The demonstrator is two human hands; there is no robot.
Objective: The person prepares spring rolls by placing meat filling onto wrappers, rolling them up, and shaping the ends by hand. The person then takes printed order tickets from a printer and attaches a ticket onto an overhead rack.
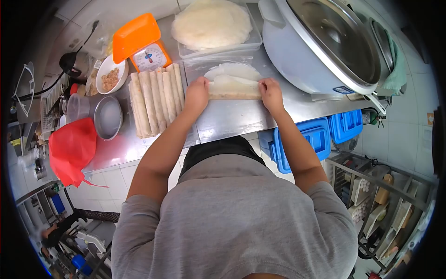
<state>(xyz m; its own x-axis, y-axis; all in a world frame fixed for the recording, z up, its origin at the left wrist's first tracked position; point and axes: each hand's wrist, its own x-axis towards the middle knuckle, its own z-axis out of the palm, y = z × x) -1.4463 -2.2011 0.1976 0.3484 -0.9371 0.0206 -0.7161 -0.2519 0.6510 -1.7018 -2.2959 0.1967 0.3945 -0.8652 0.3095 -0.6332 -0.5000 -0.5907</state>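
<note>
A thin, pale wrapper sheet (232, 73) lies on the metal worktop, its near edge folded over into a long roll (234, 96). At the left end of the fold, my left hand (198, 94) pinches the wrapper between closed fingers. My right hand (271, 95) grips the opposite end in the same way. Filling shows faintly through the roll's near side. Just left of my left hand, several long finished rolls (155, 100) lie side by side. Behind the sheet, a big pile of round wrappers (211, 25) rests in a clear plastic tray (220, 52).
An orange kitchen scale (149, 56) stands behind the rolls. Left of it are a white bowl with minced filling (110, 80), a metal bowl (108, 117) and a red cloth or bag (73, 149). A large lidded pot (306, 51) takes up the right; blue bins (304, 139) stand below.
</note>
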